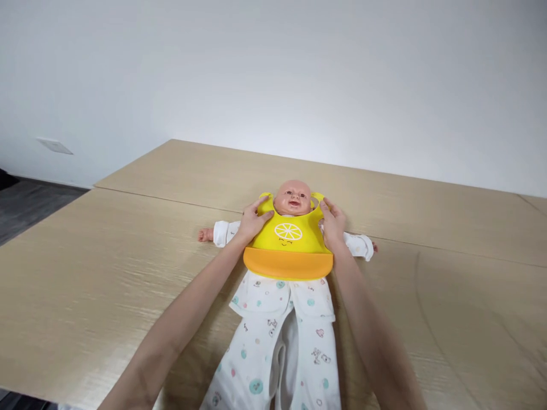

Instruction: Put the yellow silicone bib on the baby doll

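Yellow silicone bib (pixel 288 250) on a baby doll (pixel 293 198) lying face-up on the desk (pixel 427 216), long axis pointing straight ahead, head farthest; left hand (pixel 254 221) and right hand (pixel 332 224) flank the neck equally, 2 sets of fingers (pixel 262 206) spread unclenched against the bib.

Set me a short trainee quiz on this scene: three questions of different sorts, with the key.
1. True or false: the left hand and the right hand both rest on the yellow bib.
2. What shows below the bib? A) denim shorts B) white printed trousers C) a wool blanket
3. Fill in the gap: the baby doll lies on its ____ on the table.

Key: 1 true; 2 B; 3 back.
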Demonstrator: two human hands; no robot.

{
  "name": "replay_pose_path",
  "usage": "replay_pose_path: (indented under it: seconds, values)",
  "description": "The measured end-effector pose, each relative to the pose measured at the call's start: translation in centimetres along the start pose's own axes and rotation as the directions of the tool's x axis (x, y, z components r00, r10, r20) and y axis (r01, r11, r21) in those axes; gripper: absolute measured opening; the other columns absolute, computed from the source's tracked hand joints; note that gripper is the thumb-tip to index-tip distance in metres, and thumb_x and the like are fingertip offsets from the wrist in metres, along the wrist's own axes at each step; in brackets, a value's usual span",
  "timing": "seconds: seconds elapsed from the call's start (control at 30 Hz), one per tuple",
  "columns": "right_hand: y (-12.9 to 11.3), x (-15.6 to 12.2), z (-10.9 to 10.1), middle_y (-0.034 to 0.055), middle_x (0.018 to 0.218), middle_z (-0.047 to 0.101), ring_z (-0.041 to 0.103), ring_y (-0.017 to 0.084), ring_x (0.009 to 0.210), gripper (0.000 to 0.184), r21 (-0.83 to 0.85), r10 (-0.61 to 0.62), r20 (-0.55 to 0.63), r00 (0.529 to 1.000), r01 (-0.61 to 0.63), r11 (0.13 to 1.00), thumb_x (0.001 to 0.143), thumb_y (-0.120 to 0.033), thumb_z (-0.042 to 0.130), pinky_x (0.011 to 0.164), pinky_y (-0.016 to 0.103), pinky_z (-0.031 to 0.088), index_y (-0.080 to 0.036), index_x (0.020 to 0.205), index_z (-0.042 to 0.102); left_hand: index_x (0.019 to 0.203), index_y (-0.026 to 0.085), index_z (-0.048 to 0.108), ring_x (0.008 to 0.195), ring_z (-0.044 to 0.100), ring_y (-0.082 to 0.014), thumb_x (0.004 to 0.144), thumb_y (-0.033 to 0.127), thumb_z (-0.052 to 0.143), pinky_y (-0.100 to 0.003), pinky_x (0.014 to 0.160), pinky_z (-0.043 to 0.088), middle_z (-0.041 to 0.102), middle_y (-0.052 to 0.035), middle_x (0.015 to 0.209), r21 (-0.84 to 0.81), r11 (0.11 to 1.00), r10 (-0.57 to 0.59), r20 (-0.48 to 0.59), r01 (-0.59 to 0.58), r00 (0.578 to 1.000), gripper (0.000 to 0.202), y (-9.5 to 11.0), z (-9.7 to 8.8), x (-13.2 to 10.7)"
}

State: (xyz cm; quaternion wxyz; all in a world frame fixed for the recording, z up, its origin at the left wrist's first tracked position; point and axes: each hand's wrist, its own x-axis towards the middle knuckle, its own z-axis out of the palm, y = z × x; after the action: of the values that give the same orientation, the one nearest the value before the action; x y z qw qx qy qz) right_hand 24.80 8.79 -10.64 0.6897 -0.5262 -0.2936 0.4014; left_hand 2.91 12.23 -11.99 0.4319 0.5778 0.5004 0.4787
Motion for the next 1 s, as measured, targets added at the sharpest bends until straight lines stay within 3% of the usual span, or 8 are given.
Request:
replay_pose_path:
  seconds: [0.1,0.17,0.33,0.43,0.63,0.77,0.87,1.0]
  values:
    - [-0.7,0.3,-0.2,0.0004,0.076,0.059,0.052,0.009,0.062,0.041,0.106,0.049,-0.047,0.998,-0.044,0.993,0.054,-0.038,0.075,0.054,0.021,0.041,-0.013,0.084,0.060,0.126,0.019,0.059,0.103,0.062,-0.0248,0.069,0.028,0.069,-0.036,0.092,0.049,0.066,-0.0076,0.114,-0.013,0.999,-0.035,-0.010,0.035,0.999,0.058,0.1,-0.1,0.1]
    - [-1.2,0.4,-0.6,-0.0024,0.070,0.057,0.052,0.009,0.060,0.039,0.123,0.076,-0.022,0.997,-0.073,0.990,0.048,-0.030,0.077,0.055,0.021,0.041,-0.015,0.077,0.055,0.126,0.019,0.059,0.104,0.062,-0.0250,0.069,0.028,0.068,-0.037,0.092,0.049,0.066,-0.0078,0.114,-0.007,0.999,-0.039,-0.012,0.038,0.999,0.058,0.2,-0.1,0.1]
    - [-1.4,0.8,-1.4,0.0010,0.083,0.065,0.056,0.012,0.076,0.022,-0.130,0.057,0.160,0.985,-0.036,0.991,0.057,-0.026,0.059,0.066,0.021,0.041,-0.016,0.076,0.065,0.125,0.019,0.059,0.107,0.060,-0.0247,0.070,0.027,0.067,-0.036,0.095,0.047,0.065,-0.0081,0.117,-0.006,0.999,-0.043,-0.009,0.042,0.999,0.056,0.5,-0.1,-0.3]
    - [-1.0,0.9,-1.6,0.0025,0.088,0.067,0.056,0.013,0.081,0.026,-0.239,0.080,0.204,0.976,-0.029,0.971,0.058,-0.023,0.052,0.067,0.021,0.040,-0.015,0.074,0.070,0.122,0.019,0.061,0.111,0.058,-0.0249,0.071,0.028,0.065,-0.037,0.100,0.042,0.064,-0.0078,0.119,0.071,0.997,-0.022,-0.020,0.024,1.000,0.052,0.6,0.0,-0.4]
    - [-0.9,1.0,-1.5,0.0008,0.063,0.056,0.046,0.010,0.054,0.019,-0.286,0.117,0.028,0.993,-0.104,0.953,0.060,-0.029,0.059,0.046,0.020,0.033,-0.013,0.069,0.064,0.122,0.015,0.061,0.114,0.056,-0.0261,0.078,0.031,0.057,-0.039,0.104,0.038,0.062,-0.0106,0.122,0.219,0.976,0.007,0.000,-0.006,1.000,0.047,0.9,0.0,-0.4]
    - [-0.7,1.3,-1.0,0.0022,0.068,0.059,0.050,0.010,0.058,0.025,-0.237,0.095,-0.024,0.995,-0.098,0.967,0.057,-0.032,0.064,0.047,0.020,0.038,-0.012,0.072,0.063,0.119,0.016,0.062,0.114,0.055,-0.0253,0.078,0.031,0.057,-0.038,0.104,0.037,0.063,-0.0094,0.121,0.230,0.973,0.018,-0.006,-0.017,1.000,0.044,0.6,0.1,-0.4]
    - [-0.3,1.5,-0.2,0.0040,0.083,0.064,0.054,0.010,0.065,0.025,-0.180,0.076,-0.056,0.996,-0.085,0.980,0.058,-0.025,0.062,0.050,0.018,0.038,-0.012,0.080,0.062,0.122,0.017,0.060,0.116,0.055,-0.0249,0.079,0.031,0.056,-0.039,0.105,0.036,0.062,-0.0095,0.124,0.223,0.974,0.025,0.010,-0.027,1.000,0.045,0.1,0.1,-0.3]
    - [-0.5,1.3,1.1,0.0055,0.104,0.065,0.059,0.011,0.074,0.041,-0.118,0.190,-0.045,0.981,-0.194,0.974,0.061,-0.014,0.050,0.047,0.017,0.032,-0.015,0.101,0.062,0.125,0.017,0.057,0.121,0.051,-0.0237,0.078,0.028,0.056,-0.038,0.107,0.034,0.058,-0.0094,0.129,0.203,0.975,0.076,0.092,-0.094,0.993,0.048,-0.4,0.0,0.1]
